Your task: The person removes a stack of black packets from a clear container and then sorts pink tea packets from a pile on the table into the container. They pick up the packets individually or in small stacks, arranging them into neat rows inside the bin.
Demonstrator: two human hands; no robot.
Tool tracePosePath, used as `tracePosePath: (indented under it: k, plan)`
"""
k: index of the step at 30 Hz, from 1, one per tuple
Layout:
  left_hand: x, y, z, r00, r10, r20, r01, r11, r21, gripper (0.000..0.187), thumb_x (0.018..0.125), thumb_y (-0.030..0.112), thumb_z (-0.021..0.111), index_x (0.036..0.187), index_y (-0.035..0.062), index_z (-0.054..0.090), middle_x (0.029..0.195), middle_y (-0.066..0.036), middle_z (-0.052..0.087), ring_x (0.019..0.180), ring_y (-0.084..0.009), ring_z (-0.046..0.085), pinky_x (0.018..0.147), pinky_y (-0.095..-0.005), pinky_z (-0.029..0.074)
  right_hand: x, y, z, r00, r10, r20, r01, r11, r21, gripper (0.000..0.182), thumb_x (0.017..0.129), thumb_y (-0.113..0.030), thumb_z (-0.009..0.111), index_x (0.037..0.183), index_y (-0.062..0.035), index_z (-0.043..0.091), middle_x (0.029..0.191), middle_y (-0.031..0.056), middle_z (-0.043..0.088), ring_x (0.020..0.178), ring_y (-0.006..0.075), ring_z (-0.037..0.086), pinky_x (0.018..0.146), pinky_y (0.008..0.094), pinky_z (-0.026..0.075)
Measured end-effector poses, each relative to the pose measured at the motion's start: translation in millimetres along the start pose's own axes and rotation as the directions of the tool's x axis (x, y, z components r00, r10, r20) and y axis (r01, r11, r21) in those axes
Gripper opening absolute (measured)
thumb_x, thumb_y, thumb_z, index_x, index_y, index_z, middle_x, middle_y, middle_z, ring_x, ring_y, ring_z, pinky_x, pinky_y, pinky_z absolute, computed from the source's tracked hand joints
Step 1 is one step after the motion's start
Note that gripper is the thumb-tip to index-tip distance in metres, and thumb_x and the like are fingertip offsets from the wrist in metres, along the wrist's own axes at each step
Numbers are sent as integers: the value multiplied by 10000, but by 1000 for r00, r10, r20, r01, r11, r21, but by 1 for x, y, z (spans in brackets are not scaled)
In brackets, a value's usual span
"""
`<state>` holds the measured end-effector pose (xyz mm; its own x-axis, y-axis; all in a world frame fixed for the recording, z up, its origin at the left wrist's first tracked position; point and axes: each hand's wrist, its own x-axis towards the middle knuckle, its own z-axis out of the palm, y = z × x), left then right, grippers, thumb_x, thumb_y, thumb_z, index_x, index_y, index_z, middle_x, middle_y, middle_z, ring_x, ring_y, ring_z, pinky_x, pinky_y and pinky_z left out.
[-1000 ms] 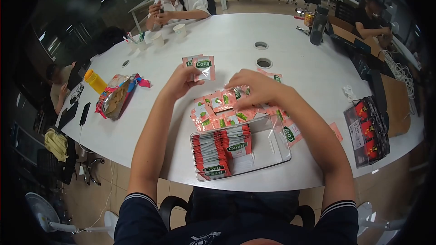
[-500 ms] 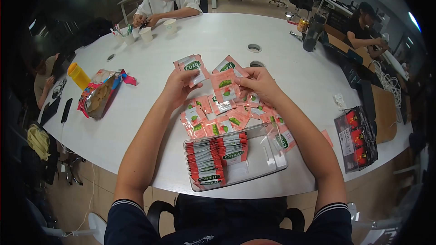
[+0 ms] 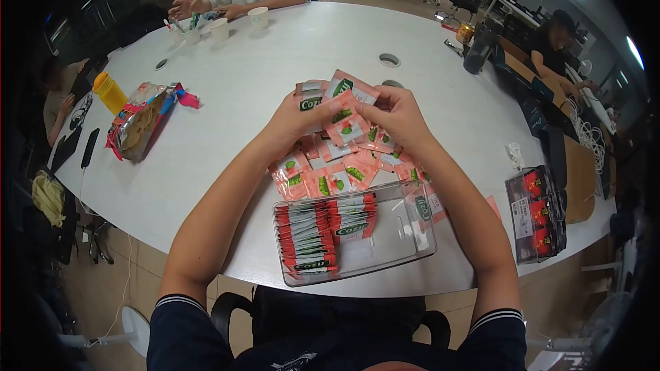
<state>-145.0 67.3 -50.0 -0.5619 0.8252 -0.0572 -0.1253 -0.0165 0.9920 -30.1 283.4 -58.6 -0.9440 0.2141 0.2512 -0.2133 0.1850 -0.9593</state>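
My left hand (image 3: 297, 121) is closed on a small stack of pink and white "Cozy" sachets (image 3: 311, 102), its thumb reaching onto a pink sachet (image 3: 348, 128) in front. My right hand (image 3: 400, 122) pinches that pink sachet at its right edge and also grips a white-and-pink sachet (image 3: 347, 85) behind it. Below the hands, loose sachets (image 3: 323, 182) lie in an overlapping pile on the table. Nearest me stands a clear plastic box (image 3: 405, 251), its left part filled with two rows of upright sachets (image 3: 302, 233).
On the left are an opened snack bag (image 3: 148, 120) and a yellow bottle (image 3: 108, 93). A pack with red items (image 3: 536, 213) sits at the right edge. Paper cups (image 3: 218, 29) stand near a person across the white table (image 3: 275, 48); a dark bottle (image 3: 481, 48) is back right.
My hands have come closer together, and the left thumb now reaches the pink sachet. The right hand's sachets have shifted left, against the left hand's stack. The view has tilted slightly.
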Motion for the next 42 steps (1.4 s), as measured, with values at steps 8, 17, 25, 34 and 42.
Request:
tracePosePath:
  k: [8, 17, 25, 34, 42]
  plan:
    - [11, -18, -4, 978, 144, -151, -177, 954, -243, 505, 975, 192, 741, 1418, 64, 536, 1217, -93, 702, 1079, -191, 707, 923, -369, 580, -2, -7, -18, 993, 15, 121, -64, 906, 419, 342, 992, -184, 695, 1258, 31, 685, 1062, 60, 754, 916, 116, 697, 815, 281, 570]
    - [5, -15, 9, 986, 164, -14, -164, 975, -152, 539, 938, 66, 750, 1426, 39, 524, 1180, -86, 720, 1012, -152, 718, 848, -313, 610, 5, -1, -13, 1000, -14, 10, 12, 982, 186, 290, 993, -179, 746, 1155, 61, 727, 967, 64, 758, 779, 90, 687, 710, 245, 560]
    - [-8, -3, 29, 988, 157, 3, -157, 983, 97, 742, 854, 91, 846, 1485, 40, 459, 1102, -42, 694, 861, -85, 671, 611, -230, 560, 4, -33, -21, 998, 31, 51, -14, 955, -298, 268, 935, -212, 757, 962, 54, 765, 691, 39, 676, 628, 76, 630, 567, 292, 502]
    - [-7, -6, 50, 979, 138, 149, -130, 990, -58, 1044, 813, 67, 909, 1608, 40, 233, 1376, -150, 531, 1062, -201, 666, 771, -327, 630, -12, -58, 13, 979, -122, -163, -2, 793, -609, 320, 853, -228, 736, 909, 88, 743, 669, 210, 690, 622, 260, 731, 604, 380, 543]
    - [-1, -18, 30, 976, 121, 179, -43, 920, -388, 902, 793, 17, 526, 1637, 98, 221, 1205, -207, 642, 972, -293, 727, 854, -406, 634, -3, -51, 2, 966, -158, -203, 104, 962, -252, 272, 940, -188, 727, 974, 81, 746, 736, 123, 724, 641, 157, 721, 570, 286, 533]
